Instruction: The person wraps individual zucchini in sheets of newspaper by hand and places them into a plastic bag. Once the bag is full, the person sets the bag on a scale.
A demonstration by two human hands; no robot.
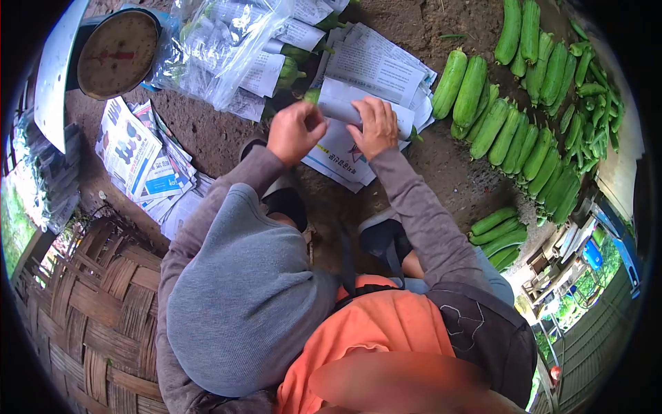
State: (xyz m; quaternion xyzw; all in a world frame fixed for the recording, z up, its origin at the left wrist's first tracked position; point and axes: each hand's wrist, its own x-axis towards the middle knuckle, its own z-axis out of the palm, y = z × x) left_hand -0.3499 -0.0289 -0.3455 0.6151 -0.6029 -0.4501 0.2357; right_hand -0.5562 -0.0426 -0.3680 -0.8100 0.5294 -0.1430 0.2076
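- The left hand (295, 131) is curling nearly shut on the near edge of the paper-wrapped gourd (343, 109), which is lying on a stack of sheets (378, 65) on the ground.
- The right hand (377, 126) is lying loosely open, fingers draped over the roll.
- The rolling is looking half done; finishing is calling for even pressure from both palms.
- Loose gourds (514, 134) are lying to the right, a bag (231, 45) and a scale (117, 54) beyond; nothing is standing in the way.

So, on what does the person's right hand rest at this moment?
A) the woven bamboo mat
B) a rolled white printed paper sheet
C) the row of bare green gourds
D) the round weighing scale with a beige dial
B: the right hand curls over the rolled white printed paper sheet, with its fingers on top of the roll.
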